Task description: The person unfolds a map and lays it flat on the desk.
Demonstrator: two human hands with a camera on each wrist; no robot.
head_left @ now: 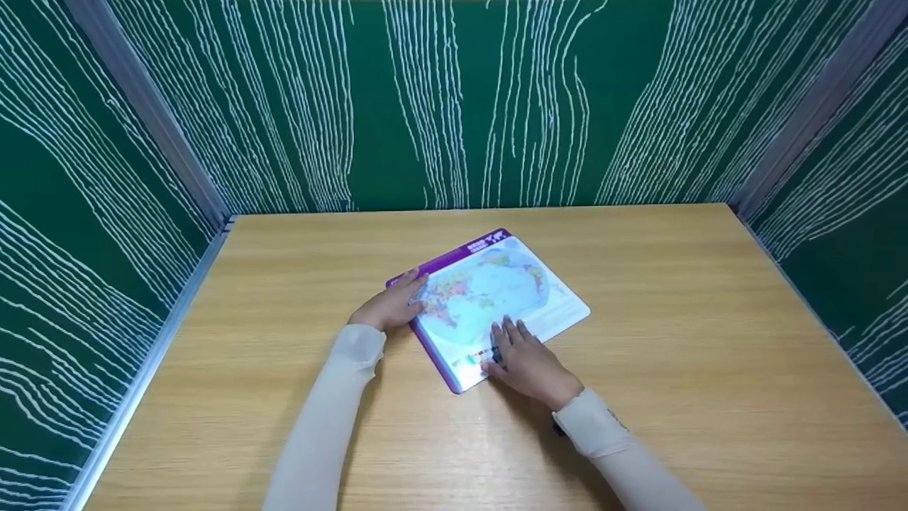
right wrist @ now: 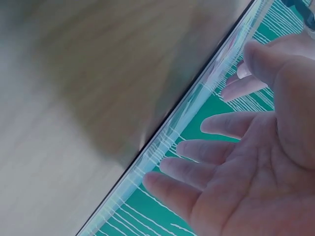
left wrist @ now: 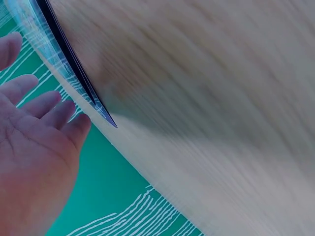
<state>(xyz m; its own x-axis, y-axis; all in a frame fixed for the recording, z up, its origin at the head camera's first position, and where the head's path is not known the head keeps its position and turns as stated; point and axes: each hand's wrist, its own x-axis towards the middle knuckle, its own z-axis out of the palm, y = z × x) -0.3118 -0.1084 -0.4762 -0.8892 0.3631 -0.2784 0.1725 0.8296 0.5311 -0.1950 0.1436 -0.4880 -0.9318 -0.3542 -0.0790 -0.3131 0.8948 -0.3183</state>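
A flat world-map board (head_left: 489, 298) with a purple border lies turned at an angle on the table. My left hand (head_left: 390, 304) lies at its left corner, fingers over the purple border. Over the lower right edge, my right hand (head_left: 530, 365) spreads its fingers onto the board, beside a small dark mark and a red dashed strip. In the left wrist view the left hand (left wrist: 37, 142) shows loosely extended fingers beside the board's thin edge (left wrist: 74, 69). Similarly, the right hand (right wrist: 236, 157) has extended fingers in the right wrist view, next to the board (right wrist: 197, 101) seen nearly edge-on.
The wooden table (head_left: 674, 319) extends around the board on all sides. Green panels with white wavy lines (head_left: 404, 106) stand behind it and at both sides. Grey metal posts (head_left: 163, 113) rise at the back corners.
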